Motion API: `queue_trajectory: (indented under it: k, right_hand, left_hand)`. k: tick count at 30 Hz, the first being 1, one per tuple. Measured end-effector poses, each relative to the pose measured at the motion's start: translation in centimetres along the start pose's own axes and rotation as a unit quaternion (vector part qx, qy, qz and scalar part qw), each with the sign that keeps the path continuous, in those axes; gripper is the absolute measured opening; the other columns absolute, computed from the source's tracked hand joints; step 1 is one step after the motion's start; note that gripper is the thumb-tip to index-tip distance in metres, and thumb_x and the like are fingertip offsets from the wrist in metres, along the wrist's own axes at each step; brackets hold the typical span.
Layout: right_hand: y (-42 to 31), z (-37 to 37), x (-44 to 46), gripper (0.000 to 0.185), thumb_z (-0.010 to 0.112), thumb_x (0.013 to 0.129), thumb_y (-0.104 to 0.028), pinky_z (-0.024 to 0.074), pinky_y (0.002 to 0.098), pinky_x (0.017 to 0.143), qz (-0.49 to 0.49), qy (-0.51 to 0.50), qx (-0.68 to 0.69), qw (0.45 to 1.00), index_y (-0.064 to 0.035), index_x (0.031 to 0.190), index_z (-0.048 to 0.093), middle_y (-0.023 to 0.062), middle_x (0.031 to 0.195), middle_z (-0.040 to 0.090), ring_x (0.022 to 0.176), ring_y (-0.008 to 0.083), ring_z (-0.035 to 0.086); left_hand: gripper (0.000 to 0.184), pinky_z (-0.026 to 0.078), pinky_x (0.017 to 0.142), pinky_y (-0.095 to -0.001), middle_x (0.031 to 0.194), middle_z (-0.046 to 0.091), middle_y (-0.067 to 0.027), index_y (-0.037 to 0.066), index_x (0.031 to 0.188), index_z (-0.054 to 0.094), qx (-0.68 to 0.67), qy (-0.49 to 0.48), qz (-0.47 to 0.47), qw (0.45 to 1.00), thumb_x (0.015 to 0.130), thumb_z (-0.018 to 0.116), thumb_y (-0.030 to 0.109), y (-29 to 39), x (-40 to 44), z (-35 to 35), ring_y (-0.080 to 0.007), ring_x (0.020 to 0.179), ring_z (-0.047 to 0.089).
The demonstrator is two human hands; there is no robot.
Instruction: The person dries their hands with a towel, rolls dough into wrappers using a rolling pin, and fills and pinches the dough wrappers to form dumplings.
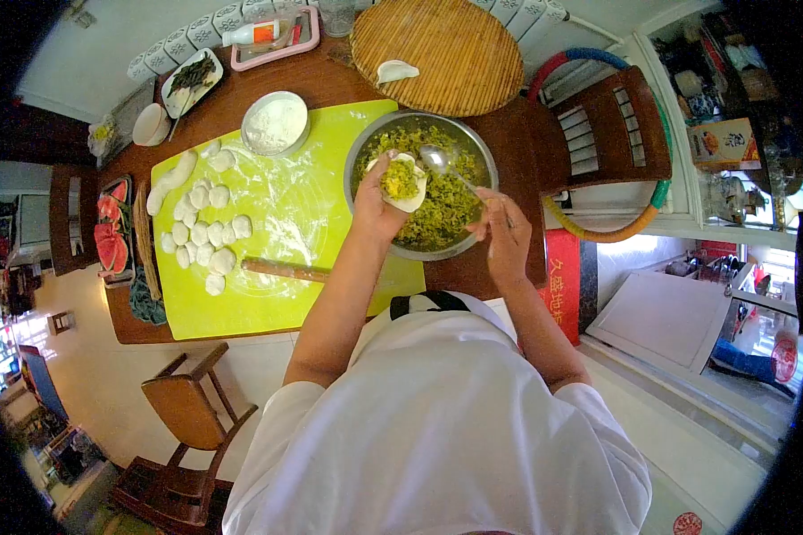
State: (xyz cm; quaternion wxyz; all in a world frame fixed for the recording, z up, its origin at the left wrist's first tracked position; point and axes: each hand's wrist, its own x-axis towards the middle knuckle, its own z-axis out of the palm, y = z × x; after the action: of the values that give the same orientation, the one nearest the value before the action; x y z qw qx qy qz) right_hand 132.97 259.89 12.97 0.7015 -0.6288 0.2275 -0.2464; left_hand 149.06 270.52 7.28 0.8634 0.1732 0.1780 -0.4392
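Observation:
My left hand (377, 203) holds a round dough wrapper (412, 200) with a heap of yellow-green filling (400, 180) on it, over the left side of a metal bowl (484, 147). More chopped green filling (437, 214) lies in that bowl. My right hand (505, 227), at the bowl's right rim, grips the handle of a metal spoon (434, 159), whose head is over the filling. A finished white dumpling (397, 71) rests on a round woven tray (437, 45) behind the bowl.
A green mat (321, 143) bears several dough pieces (200, 234), a dough roll (171, 183), a rolling pin (285, 269) and a flour bowl (275, 123). Watermelon slices (111, 248) are at the far left. Chairs (183, 410) stand at the left front and right (611, 129).

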Motion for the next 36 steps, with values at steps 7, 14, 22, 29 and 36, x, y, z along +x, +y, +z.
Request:
queue_trajectory:
  k: [7, 14, 22, 29, 36]
  right_hand:
    - [4.4, -3.8, 0.0, 0.020, 0.054, 0.089, -0.020, 0.0502, 0.0347, 0.060, -0.118, -0.079, -0.517, 0.844, -0.0095, 0.103, 0.064, 0.0082, 0.079, 0.055, 0.064, 0.0248, 0.057]
    - [3.2, -2.8, -0.9, 0.022, 0.060, 0.083, -0.022, 0.0483, 0.0420, 0.076, -0.205, -0.139, -0.576, 0.779, -0.0096, 0.101, 0.064, 0.0130, 0.094, 0.055, 0.087, 0.0311, 0.057]
    - [1.5, 1.0, 1.9, 0.020, 0.057, 0.084, -0.013, 0.0437, 0.0417, 0.082, -0.186, -0.079, -0.385, 0.901, -0.0060, 0.102, 0.063, 0.0145, 0.104, 0.053, 0.096, 0.0330, 0.053]
    - [2.1, 1.5, 3.5, 0.026, 0.056, 0.082, -0.008, 0.0420, 0.0431, 0.085, -0.189, -0.042, -0.444, 0.875, -0.0110, 0.107, 0.062, 0.0136, 0.110, 0.050, 0.102, 0.0331, 0.051]
    - [1.0, 2.2, 3.8, 0.038, 0.056, 0.079, -0.005, 0.0410, 0.0445, 0.088, -0.250, -0.119, -0.481, 0.832, -0.0147, 0.117, 0.057, 0.0133, 0.110, 0.050, 0.104, 0.0338, 0.050]
  left_hand:
    - [0.021, 0.048, 0.088, -0.0408, 0.103, 0.062, -0.0115, 0.008, 0.105, 0.056, -0.007, -0.031, 0.021, 0.999, 0.086, 0.058, 0.015, 0.3, -0.9, 0.0, -0.0275, 0.097, 0.060]
    - [0.020, 0.048, 0.088, -0.0429, 0.108, 0.061, -0.0144, 0.007, 0.104, 0.056, -0.035, -0.097, 0.015, 0.995, 0.088, 0.055, 0.019, 0.7, -1.0, -0.2, -0.0304, 0.100, 0.059]
    - [0.028, 0.046, 0.090, -0.0453, 0.105, 0.061, -0.0139, 0.008, 0.105, 0.056, -0.038, -0.075, -0.011, 0.996, 0.092, 0.048, 0.032, 0.2, -2.4, 1.2, -0.0312, 0.101, 0.058]
    - [0.028, 0.046, 0.089, -0.0449, 0.105, 0.062, -0.0140, 0.008, 0.105, 0.056, -0.039, -0.056, -0.015, 0.998, 0.092, 0.047, 0.032, 0.3, -3.0, 1.6, -0.0306, 0.100, 0.058]
    - [0.029, 0.046, 0.089, -0.0453, 0.105, 0.061, -0.0150, 0.008, 0.104, 0.056, -0.038, -0.043, -0.011, 0.998, 0.092, 0.049, 0.033, 0.2, -3.2, 1.0, -0.0304, 0.100, 0.058]
